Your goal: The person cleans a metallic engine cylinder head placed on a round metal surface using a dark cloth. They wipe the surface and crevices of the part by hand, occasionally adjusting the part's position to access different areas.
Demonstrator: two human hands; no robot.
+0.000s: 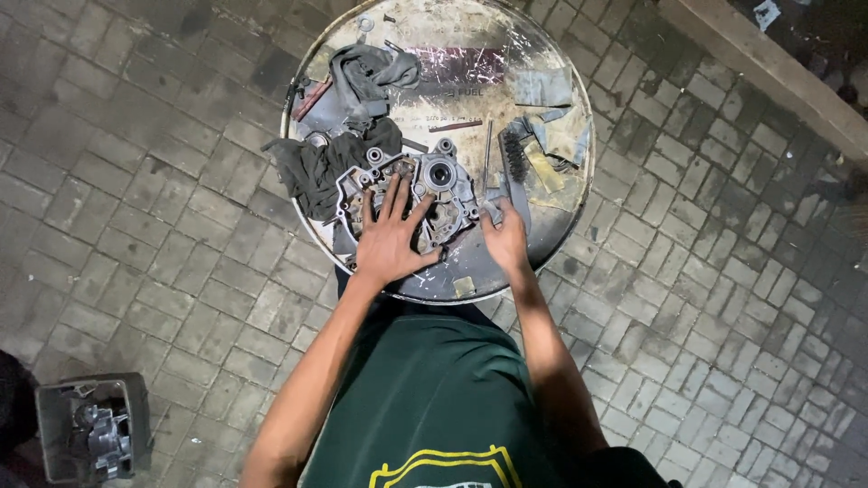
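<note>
Standing on a brick floor [145, 226], a drum [570, 194] is serving as a bench, its lid carrying 1 engine case [434, 185], with dark rags [316, 167] left of the case and a wire brush [514, 158] right of it. Likely risk: the case could be sliding off the drum's near rim if pushed. Left hand [391, 237] is lying flat, fingers spread, pressing the case; right hand [506, 239] is curling at the case's right edge, grip unclear.

You stand on grey interlocking paving bricks [181, 235] under dim light. Take the round drum top [561, 226] as landmark: a concrete kerb [768, 72] runs beyond its upper right, a grey crate [54, 425] sits well below-left.
</note>
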